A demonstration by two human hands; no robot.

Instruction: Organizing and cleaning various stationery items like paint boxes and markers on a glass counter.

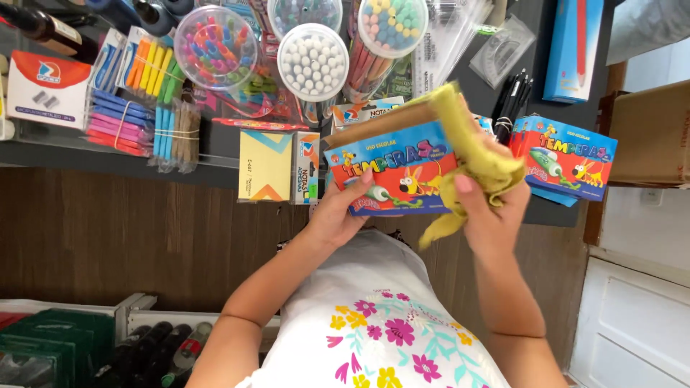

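Observation:
My left hand (339, 212) grips the lower left edge of a colourful flat box of paints (392, 169), blue and red with cartoon animals on it, held up in front of a dark shelf. My right hand (489, 208) presses a crumpled yellow cloth (474, 154) against the right end and top edge of that box. The cloth drapes over the box's upper right corner and a strip of it hangs down below my right hand. A second identical paint box (564, 154) stands on the shelf just right of my right hand.
The dark shelf (108, 154) carries clear round tubs of coloured chalk (215, 47) and white chalk (313, 61), bundles of pens (122, 122), yellow sticky-note pads (264, 165), black pens (514, 100) and a tall blue box (571, 50). Wood panelling lies below; green boxes (50, 345) sit bottom left.

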